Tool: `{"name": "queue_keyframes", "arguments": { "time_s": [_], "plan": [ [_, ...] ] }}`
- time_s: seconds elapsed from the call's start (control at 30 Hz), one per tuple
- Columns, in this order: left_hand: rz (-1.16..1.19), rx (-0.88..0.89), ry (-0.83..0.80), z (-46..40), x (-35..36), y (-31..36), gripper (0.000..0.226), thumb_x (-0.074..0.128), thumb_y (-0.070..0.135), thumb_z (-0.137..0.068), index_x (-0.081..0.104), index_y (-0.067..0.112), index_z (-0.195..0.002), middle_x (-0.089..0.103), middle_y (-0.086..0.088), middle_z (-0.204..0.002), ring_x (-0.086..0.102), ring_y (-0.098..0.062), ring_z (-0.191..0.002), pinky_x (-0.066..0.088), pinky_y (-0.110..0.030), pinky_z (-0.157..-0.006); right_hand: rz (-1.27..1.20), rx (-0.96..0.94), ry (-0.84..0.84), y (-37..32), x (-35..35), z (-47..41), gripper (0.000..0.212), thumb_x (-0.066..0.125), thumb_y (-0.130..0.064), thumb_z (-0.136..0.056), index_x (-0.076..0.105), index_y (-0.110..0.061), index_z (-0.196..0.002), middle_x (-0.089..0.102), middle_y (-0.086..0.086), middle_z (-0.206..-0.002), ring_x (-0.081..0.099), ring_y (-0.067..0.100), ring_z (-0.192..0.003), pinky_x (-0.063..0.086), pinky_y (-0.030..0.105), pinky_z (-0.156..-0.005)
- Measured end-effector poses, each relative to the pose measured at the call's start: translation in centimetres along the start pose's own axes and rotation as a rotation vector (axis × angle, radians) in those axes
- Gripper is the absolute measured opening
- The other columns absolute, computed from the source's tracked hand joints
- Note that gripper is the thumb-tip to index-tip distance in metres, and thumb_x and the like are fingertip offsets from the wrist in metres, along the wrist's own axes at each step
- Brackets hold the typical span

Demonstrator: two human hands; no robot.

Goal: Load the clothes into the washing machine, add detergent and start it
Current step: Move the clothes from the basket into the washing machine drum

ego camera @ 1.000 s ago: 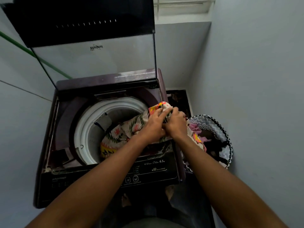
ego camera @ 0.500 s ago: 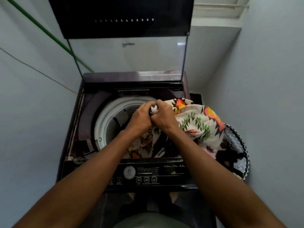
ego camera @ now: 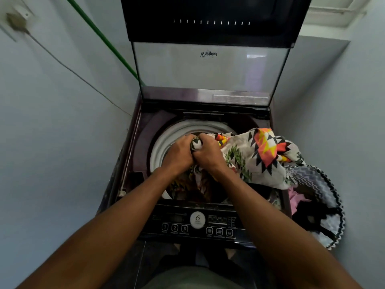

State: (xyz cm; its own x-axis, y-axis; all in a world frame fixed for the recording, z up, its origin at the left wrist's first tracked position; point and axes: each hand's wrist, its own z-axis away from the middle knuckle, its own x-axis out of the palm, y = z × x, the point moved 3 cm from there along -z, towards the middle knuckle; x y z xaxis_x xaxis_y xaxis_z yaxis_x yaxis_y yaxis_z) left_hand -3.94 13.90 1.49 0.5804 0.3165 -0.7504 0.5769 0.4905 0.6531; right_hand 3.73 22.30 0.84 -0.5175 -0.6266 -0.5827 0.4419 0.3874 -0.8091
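Observation:
A dark top-loading washing machine (ego camera: 145, 126) stands open, its glass lid (ego camera: 208, 67) raised. My left hand (ego camera: 179, 153) and my right hand (ego camera: 206, 153) sit side by side over the white drum rim (ego camera: 160, 147), both gripping a bunched part of a white cloth with orange, black and green zigzag print (ego camera: 260, 155). The cloth trails right over the machine's edge toward the laundry basket (ego camera: 329, 184). More of it hangs down inside the drum below my wrists.
The control panel (ego camera: 198, 224) with a round dial and buttons runs along the front. The basket with a black scalloped rim holds pink and dark clothes. Walls close in left and right. A green hose (ego camera: 104, 40) and a thin cable cross the left wall.
Both hands have carried the bunched cloth leftward from the machine's right edge to above the drum opening. More cloth has come out of the basket. The camera view has shifted.

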Motion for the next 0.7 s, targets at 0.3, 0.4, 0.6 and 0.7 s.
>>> {"name": "queue_keyframes", "arguments": {
  "time_s": [0.3, 0.4, 0.6, 0.7],
  "plan": [
    [-0.047, -0.057, 0.082, 0.9, 0.0, -3.0, 0.021, 0.059, 0.027, -0.090, 0.057, 0.021, -0.111, 0.061, 0.001, -0.101, 0.060, -0.018, -0.090, 0.045, -0.028, -0.069, -0.015, 0.037, -0.121, -0.1, 2.8, -0.3, 0.012, 0.061, -0.003, -0.071, 0.055, -0.009, -0.079, 0.058, 0.002, -0.074, 0.053, 0.017, -0.069, 0.036, 0.027, -0.060],
    [-0.029, -0.057, 0.034, 0.9, 0.8, -3.8, 0.047, 0.062, 0.024, -0.089, 0.048, 0.020, -0.134, 0.055, -0.006, -0.122, 0.057, -0.022, -0.108, 0.049, -0.031, -0.084, 0.011, 0.098, -0.137, 0.2, 3.1, -0.6, 0.016, 0.060, -0.002, -0.074, 0.057, -0.007, -0.089, 0.061, 0.006, -0.081, 0.057, 0.023, -0.076, 0.040, 0.030, -0.064],
    [0.030, -0.070, -0.251, 0.1, 3.0, -4.0, 0.067, 0.064, 0.016, -0.086, 0.038, 0.025, -0.147, 0.038, -0.003, -0.140, 0.049, -0.023, -0.124, 0.044, -0.027, -0.096, 0.192, 0.289, -0.156, 3.3, 2.9, -0.3, 0.039, 0.063, -0.019, -0.078, 0.050, -0.015, -0.115, 0.057, 0.010, -0.117, 0.054, 0.031, -0.112, 0.050, 0.047, -0.091],
    [0.019, -0.049, -0.241, -0.4, 3.7, -3.9, 0.061, 0.066, 0.015, -0.085, 0.045, 0.023, -0.142, 0.037, 0.000, -0.141, 0.047, -0.019, -0.125, 0.046, -0.030, -0.099, 0.188, 0.283, -0.156, 3.9, 2.4, -0.2, 0.040, 0.063, -0.019, -0.083, 0.051, -0.014, -0.121, 0.050, 0.010, -0.123, 0.050, 0.029, -0.115, 0.049, 0.045, -0.095]
  ]
}}
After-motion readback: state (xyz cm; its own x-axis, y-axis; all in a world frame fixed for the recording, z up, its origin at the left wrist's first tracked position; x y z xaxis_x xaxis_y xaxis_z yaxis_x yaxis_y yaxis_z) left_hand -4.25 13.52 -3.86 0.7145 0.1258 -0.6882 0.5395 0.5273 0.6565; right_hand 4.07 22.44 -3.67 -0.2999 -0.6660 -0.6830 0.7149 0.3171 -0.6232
